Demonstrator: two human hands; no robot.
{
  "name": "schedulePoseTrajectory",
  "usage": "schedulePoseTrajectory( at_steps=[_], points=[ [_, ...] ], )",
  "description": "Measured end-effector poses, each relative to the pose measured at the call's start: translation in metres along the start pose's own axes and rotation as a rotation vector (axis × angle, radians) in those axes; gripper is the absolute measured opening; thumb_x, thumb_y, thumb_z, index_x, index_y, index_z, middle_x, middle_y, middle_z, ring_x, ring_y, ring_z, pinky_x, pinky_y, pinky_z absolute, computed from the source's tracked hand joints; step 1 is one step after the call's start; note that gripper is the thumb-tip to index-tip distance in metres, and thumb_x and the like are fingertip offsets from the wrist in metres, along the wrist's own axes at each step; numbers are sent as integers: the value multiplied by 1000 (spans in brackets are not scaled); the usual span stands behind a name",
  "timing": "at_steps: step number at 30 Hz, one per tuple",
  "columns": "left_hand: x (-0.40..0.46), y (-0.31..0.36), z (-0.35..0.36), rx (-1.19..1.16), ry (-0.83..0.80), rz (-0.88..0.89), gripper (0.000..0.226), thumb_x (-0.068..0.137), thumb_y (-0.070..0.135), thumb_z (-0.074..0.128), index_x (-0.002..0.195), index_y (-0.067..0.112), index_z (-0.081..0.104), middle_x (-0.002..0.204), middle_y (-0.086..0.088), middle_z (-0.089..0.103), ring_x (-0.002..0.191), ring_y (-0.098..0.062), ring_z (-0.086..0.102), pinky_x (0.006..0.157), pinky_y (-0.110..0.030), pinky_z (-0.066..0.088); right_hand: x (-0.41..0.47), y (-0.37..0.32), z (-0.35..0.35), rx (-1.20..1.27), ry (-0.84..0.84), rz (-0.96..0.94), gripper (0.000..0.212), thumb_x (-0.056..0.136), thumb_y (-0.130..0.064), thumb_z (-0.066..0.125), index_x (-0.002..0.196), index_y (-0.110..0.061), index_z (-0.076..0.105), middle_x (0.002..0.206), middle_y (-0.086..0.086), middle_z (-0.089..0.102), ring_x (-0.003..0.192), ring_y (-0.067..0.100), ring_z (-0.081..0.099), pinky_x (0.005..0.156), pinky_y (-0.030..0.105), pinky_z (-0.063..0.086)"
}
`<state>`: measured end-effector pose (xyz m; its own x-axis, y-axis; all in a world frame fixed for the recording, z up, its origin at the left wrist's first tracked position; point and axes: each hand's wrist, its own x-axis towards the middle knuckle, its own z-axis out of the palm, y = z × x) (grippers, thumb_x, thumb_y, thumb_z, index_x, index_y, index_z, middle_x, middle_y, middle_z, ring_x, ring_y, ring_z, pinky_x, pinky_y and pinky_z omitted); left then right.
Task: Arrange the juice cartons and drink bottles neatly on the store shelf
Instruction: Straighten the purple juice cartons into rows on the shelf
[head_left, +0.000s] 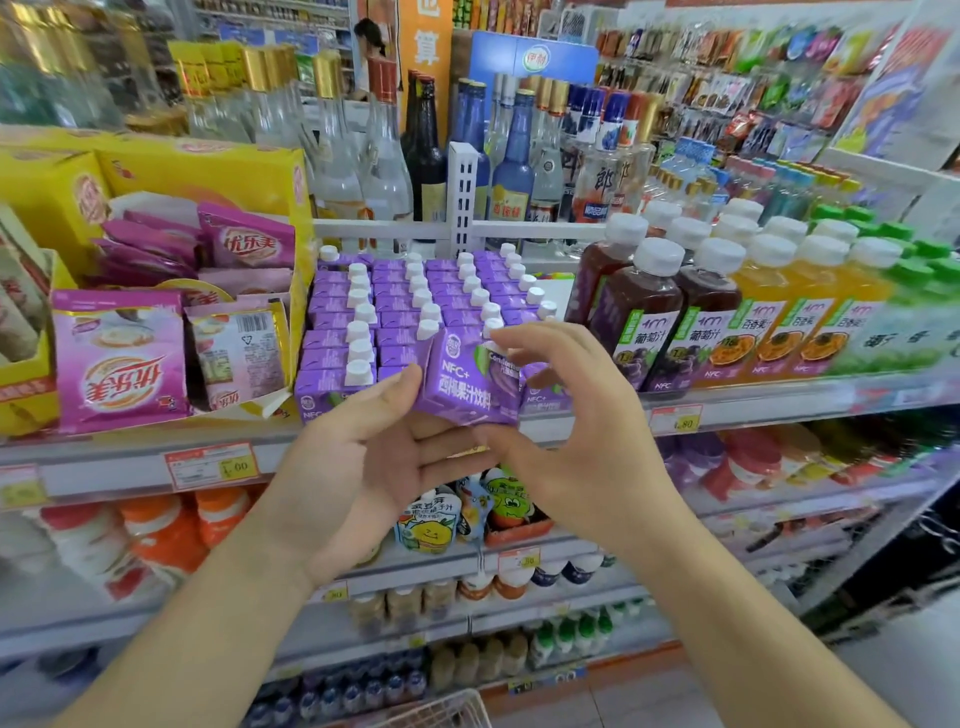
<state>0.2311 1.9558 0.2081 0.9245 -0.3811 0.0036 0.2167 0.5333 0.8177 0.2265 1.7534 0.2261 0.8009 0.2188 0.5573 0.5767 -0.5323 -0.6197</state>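
Purple carton at frame centre, tilted, just before carton rows on shelf. Left hand holds it from below, thumb on its side. Right hand touches carton, fingers loosely curved. Dark juice bottles at right.

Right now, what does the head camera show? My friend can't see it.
Two hands hold a small purple juice carton before rows of matching cartons on a store shelf. The left hand supports it; the right hand touches its side.
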Motion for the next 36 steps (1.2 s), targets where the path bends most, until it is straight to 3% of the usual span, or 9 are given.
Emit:
schedulePoseTrajectory(
  at_steps=[3,7,11,14,18,24,28,32,36],
  points=[
    [3,-3,0,64,9,3,46,106,32,41,132,10,72,132,-24,70,121,-42,69,95,-49,61,-1,6,-2,-5,32,0,60,82,-14,90,135,-21,63,133,-9,57,128,12,58,104,31,51],
    [8,-6,2,162,84,-20,41,102,29,49,127,10,75,126,-20,74,118,-41,71,87,-43,64,-6,17,-7,-2,64,-3,60,80,-9,92,132,-18,65,132,-6,59,125,12,59,104,32,52],
    [13,-9,8,233,93,-6,39,106,24,47,136,6,65,125,-22,74,115,-42,71,93,-44,63,-10,27,-13,-27,67,-25,60,80,-9,92,133,-15,64,132,-6,60,128,9,57,103,24,48],
    [17,-13,11,231,115,8,37,106,21,49,139,6,61,124,-23,74,113,-44,72,95,-48,62,-12,33,-18,-13,61,-25,62,81,-8,92,135,-14,63,134,-3,60,129,11,57,103,27,50],
    [26,-24,14,197,167,19,30,109,14,46,136,5,57,119,-28,74,103,-44,75,84,-44,65,-14,42,-21,4,75,-44,63,80,-6,92,135,-12,62,136,2,58,120,16,60,97,27,49],
    [32,-37,18,256,191,17,28,110,11,44,132,3,59,109,-22,78,91,-35,79,66,-36,65,-17,56,-26,84,66,-57,65,79,-2,91,136,-10,62,140,7,54,121,25,61,99,41,51],
    [35,-41,18,299,167,-10,35,102,18,57,133,4,59,112,-26,76,97,-40,77,72,-37,64,-17,64,-27,106,51,-59,67,77,-4,93,136,-8,62,140,9,53,116,26,62,99,43,52],
    [37,-48,18,258,206,35,41,97,14,60,136,2,57,115,-27,76,98,-38,76,82,-39,65,-20,70,-28,89,35,-22,68,79,-15,94,137,-9,60,140,5,54,137,22,53,110,36,46],
    [41,-55,22,185,151,24,39,100,17,55,136,5,58,117,-26,75,102,-39,76,90,-44,63,-20,72,-26,236,-30,60,65,82,-7,90,139,-11,59,137,-3,66,131,23,62,108,45,51]
  ],
)
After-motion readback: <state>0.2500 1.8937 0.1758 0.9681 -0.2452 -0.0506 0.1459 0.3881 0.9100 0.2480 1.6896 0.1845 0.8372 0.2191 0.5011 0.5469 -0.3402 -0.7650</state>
